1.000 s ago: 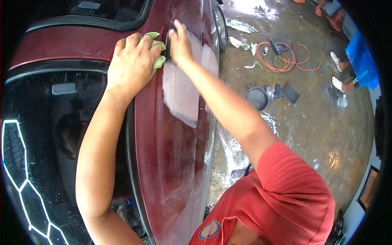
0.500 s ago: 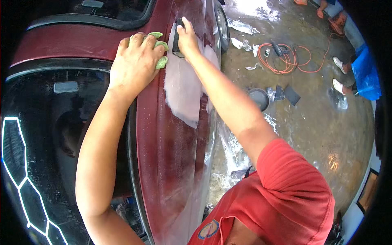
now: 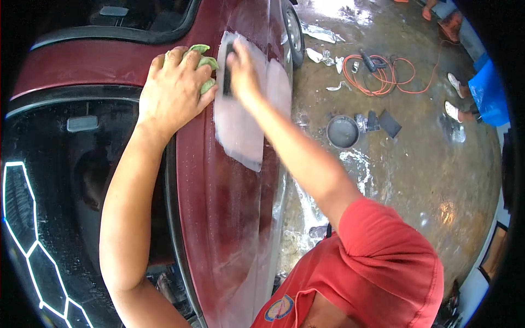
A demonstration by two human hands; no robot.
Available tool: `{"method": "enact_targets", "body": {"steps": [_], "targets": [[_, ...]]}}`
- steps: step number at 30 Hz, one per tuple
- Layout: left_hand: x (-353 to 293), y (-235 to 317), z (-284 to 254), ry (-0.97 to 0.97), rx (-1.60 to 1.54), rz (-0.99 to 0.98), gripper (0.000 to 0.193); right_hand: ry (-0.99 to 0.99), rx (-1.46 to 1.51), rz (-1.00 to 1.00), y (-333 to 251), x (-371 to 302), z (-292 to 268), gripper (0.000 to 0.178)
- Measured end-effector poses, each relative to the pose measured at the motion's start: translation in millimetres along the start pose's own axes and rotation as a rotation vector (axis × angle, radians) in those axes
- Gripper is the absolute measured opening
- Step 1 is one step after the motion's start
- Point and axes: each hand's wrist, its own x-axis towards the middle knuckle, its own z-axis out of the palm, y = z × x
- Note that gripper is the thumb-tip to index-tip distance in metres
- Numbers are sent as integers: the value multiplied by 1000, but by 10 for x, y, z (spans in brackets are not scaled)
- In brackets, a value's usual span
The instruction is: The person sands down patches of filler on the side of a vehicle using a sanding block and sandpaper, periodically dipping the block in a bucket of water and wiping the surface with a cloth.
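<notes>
A dark red car (image 3: 202, 240) stretches away in front of me, its side panel carrying a pale filler patch (image 3: 239, 117). My right hand (image 3: 244, 71), smeared by motion, grips a dark sanding block (image 3: 228, 76) that lies along the left part of this patch. To the left, my left hand (image 3: 174, 90) rests on the red paintwork beside the window frame. Under its fingers is a bunched green cloth (image 3: 206, 63), sticking out past the fingertips. Water drops dot the panel nearer to me.
On the wet floor to the right are a round basin (image 3: 343, 132) of grey water, dark sheets of sandpaper (image 3: 390, 124) and a coiled orange hose (image 3: 394, 82) with a power tool (image 3: 368, 61). A person's white shoes (image 3: 453, 111) show by a blue sheet (image 3: 489, 93).
My right hand has drawn the sanding block back toward me along the patch. My left hand and the cloth keep their place on the car; the whole view has shifted slightly.
</notes>
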Motion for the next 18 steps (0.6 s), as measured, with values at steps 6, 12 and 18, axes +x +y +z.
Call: {"method": "enact_targets", "body": {"steps": [6, 12, 18], "targets": [[-15, -20, 41, 14, 20, 44, 30, -182, -85, -88, -175, -762, -104, 48], [55, -65, 100, 9, 19, 33, 33, 19, -35, 3, 115, 222, -42, 46], [63, -119, 353, -39, 3, 24, 37, -283, -96, -86, 178, -858, -69, 48]]}}
